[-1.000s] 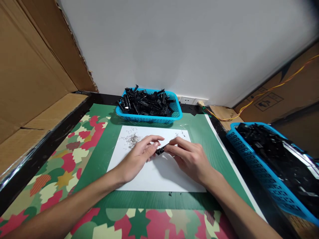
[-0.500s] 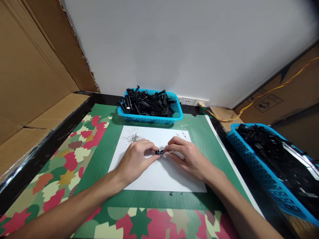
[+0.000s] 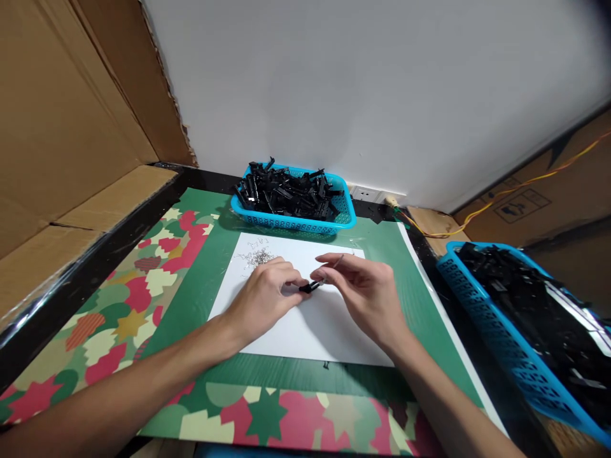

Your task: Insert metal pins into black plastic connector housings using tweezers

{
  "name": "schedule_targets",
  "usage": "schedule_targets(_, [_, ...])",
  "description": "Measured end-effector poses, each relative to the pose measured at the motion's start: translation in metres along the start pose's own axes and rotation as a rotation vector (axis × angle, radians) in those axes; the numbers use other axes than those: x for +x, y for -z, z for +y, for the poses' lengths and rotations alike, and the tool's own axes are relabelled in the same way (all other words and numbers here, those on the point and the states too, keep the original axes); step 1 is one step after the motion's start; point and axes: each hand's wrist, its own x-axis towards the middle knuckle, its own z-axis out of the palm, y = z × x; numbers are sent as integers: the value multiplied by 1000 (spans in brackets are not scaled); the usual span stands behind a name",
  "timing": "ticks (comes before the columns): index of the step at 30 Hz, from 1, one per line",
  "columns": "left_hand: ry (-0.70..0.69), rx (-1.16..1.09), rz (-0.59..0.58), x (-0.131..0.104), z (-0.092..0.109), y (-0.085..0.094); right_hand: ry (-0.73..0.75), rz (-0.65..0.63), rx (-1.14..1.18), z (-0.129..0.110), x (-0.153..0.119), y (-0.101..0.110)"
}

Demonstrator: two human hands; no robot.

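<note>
Over the white paper (image 3: 286,337), my left hand (image 3: 267,289) pinches a small black plastic part (image 3: 308,288) between thumb and fingers. My right hand (image 3: 367,289) is closed around a thin metal tool (image 3: 340,259), whose kind is too fine to make out. The tool's lower end lies at the right end of the black part, though whether it touches is unclear. Just beyond my left hand, a loose heap of tiny thin metal pieces (image 3: 260,256) lies on the paper.
A blue basket (image 3: 291,224) full of black plastic parts stands at the back against the wall. Another blue basket (image 3: 496,337) of black parts is on the right. Cardboard (image 3: 71,127) borders the left side. Yellow and red wires (image 3: 477,219) run from a plug.
My right hand has turned and lifted slightly, so the thin metal tool now shows above the fingers. The black part has tilted in my left hand, and the camera view has shifted slightly.
</note>
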Motion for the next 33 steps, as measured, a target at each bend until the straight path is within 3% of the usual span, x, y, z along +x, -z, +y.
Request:
schedule_targets(3, [-15, 17, 3, -1, 0, 0, -113, -6, 169, 3, 0, -13])
schedule_targets(10, [-96, 61, 16, -3, -3, -2, -152, 17, 241, 2, 3, -20])
schedule_targets(18, [-196, 136, 36, -4, -4, -4, -72, 34, 67, -5, -1, -24])
schedule_targets(23, [-186, 137, 27, -4, -1, -3, 0, 39, -59, -8, -3, -23])
schedule_targets(33, [-128, 91, 30, -6, -2, -4, -97, 73, 74, -6, -3, -23])
